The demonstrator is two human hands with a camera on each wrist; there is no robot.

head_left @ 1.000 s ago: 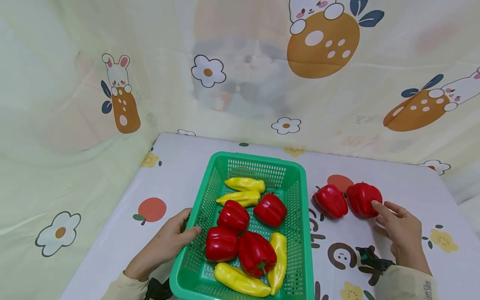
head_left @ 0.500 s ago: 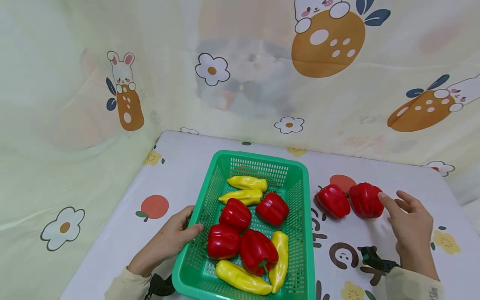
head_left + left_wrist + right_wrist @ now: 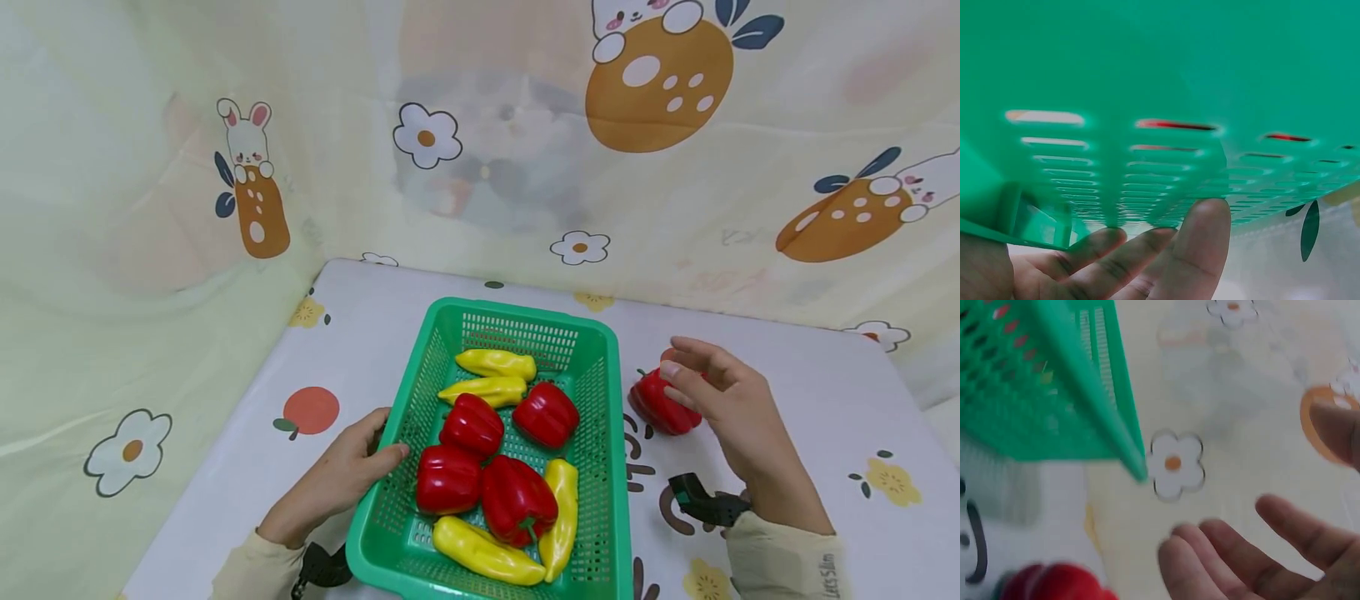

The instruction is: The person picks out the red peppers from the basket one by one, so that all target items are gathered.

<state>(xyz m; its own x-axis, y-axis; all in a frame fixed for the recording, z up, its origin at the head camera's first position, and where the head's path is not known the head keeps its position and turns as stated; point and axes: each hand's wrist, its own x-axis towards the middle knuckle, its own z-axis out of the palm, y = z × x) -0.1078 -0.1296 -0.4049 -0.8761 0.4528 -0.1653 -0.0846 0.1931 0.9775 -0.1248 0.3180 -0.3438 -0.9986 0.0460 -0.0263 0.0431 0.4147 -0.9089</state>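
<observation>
In the head view, our left hand (image 3: 341, 473) is gripping the green basket's (image 3: 620, 458) left edge; our right hand (image 3: 735, 408), loosely spread, is partly covering a red pepper (image 3: 657, 410) beside the basket's right edge. The left wrist view is revealing fingers (image 3: 1194, 250) under the slotted wall (image 3: 1179, 62); the right wrist view is showing a pepper (image 3: 1060, 584) lying apart from our parted fingertips (image 3: 1222, 534).

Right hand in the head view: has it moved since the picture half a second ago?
Yes. The right hand has moved leftward in that view, away from the rightmost printed yellow flower and toward the green basket.
</observation>
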